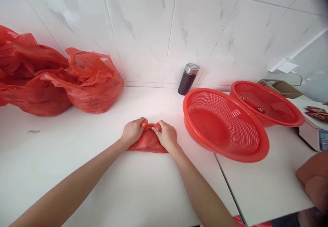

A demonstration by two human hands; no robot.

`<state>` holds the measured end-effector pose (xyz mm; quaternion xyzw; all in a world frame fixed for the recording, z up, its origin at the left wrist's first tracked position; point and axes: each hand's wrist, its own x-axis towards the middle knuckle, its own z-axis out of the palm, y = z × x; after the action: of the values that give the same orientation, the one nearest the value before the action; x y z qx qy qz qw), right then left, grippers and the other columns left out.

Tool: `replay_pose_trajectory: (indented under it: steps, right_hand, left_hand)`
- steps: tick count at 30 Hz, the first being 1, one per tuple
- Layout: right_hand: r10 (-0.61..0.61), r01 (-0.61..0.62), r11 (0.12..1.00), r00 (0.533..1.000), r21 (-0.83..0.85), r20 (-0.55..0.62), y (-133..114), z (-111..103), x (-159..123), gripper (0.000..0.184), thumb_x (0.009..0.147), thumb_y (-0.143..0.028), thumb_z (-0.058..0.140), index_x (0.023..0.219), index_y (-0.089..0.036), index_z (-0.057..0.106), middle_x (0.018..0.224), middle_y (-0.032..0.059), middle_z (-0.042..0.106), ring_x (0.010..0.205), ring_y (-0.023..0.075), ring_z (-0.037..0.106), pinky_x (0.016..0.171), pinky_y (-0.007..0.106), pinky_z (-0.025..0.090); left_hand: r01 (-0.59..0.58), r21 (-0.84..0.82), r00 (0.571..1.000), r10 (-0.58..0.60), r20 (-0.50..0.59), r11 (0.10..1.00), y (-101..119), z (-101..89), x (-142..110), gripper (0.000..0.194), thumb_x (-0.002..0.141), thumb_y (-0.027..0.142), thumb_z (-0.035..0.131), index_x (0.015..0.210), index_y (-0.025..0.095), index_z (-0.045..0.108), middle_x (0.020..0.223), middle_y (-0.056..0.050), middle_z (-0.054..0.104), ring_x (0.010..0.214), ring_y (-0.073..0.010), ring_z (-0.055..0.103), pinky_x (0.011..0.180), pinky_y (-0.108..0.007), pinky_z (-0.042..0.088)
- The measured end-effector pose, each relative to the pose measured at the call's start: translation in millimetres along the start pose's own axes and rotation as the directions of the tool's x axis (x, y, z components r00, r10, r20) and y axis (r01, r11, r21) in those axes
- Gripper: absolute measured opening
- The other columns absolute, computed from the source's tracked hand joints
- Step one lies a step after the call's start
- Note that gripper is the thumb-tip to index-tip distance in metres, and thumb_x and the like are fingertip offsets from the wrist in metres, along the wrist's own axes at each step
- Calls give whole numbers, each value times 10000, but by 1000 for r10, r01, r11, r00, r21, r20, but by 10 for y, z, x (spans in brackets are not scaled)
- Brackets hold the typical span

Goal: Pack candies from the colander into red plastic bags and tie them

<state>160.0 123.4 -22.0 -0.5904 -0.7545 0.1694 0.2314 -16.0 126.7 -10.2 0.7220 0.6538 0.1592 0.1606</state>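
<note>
Left hand (133, 131) and right hand (166, 135) were both closed on the gathered top of one small red plastic bag (148, 142), on the counter (102, 186) just below them. Fingers hid the top; knot unclear. Left of grip: two stuffed red bags (92, 83). Right: two red mesh colanders (222, 124). Beyond: one dark flask (188, 79).

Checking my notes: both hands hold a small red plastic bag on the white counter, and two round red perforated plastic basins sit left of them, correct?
No: the head view shows the two round red perforated plastic basins right of the left hand and right hand, not left of them. Both hold the small red plastic bag on the white counter.
</note>
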Motion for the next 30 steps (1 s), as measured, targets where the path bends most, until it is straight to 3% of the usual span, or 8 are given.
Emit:
replay_pose_trajectory:
  steps: [3,10,13,17,21,25,28,30]
  right_hand:
    - [4,-4,1000,1000,-22,7,25,17,35,203,945,-404,539,862,-222,576,786,-2,668,691,161,567,616,268,311]
    - [-3,3,1000,1000,0,4,25,-88,-47,241,925,-434,560,818,-220,534,773,-19,659,662,138,559,583,244,301]
    - [-38,38,999,998,-4,-41,11,-207,-191,333,902,-538,558,825,-216,520,786,-10,647,689,142,556,596,238,311]
    - [-144,132,988,976,-82,-165,-2,-335,-430,449,928,-606,465,724,-206,471,605,-13,525,586,138,447,578,252,269]
    - [-180,178,984,960,-27,-216,22,-366,-626,429,992,-453,402,648,-195,401,539,-33,423,532,112,363,555,242,241]
    - [-137,152,986,971,62,-198,47,-357,-704,412,974,-424,433,638,-193,371,533,-43,381,518,102,338,521,228,225]
    - [-98,124,983,978,136,-186,29,-409,-697,392,966,-434,449,662,-199,374,550,-48,380,518,98,329,517,221,239]
    - [-85,117,971,984,208,-155,-7,-480,-688,357,967,-428,457,696,-204,393,578,-52,402,523,95,335,520,217,256]
  left_hand:
    - [38,40,998,-40,42,998,-9,17,60,268,958,384,538,1036,147,634,889,-33,669,747,-155,639,735,-356,540]
    - [97,20,994,-98,54,995,-55,-58,42,292,955,409,531,1041,148,629,900,-36,661,766,-161,631,749,-364,527]
    - [141,-47,990,-139,32,989,-175,-207,-17,295,980,404,423,952,189,622,814,-16,645,716,-170,596,704,-334,480]
    - [209,-151,978,-206,36,966,-375,-469,-165,405,965,462,284,758,238,551,720,-1,613,683,-199,558,637,-304,422]
    - [249,-227,966,-226,126,941,-577,-690,-434,399,927,511,335,679,241,494,662,8,561,618,-189,518,604,-297,423]
    - [310,-276,942,-256,216,910,-769,-847,-697,482,887,608,383,595,230,441,602,-2,519,559,-179,501,571,-306,457]
    - [364,-307,920,-287,268,880,-832,-979,-800,501,817,674,470,622,220,552,653,-39,620,614,-210,604,579,-325,518]
    - [381,-313,920,-324,220,870,-789,-1072,-818,456,795,666,512,799,229,641,833,-70,701,749,-251,662,647,-356,546]
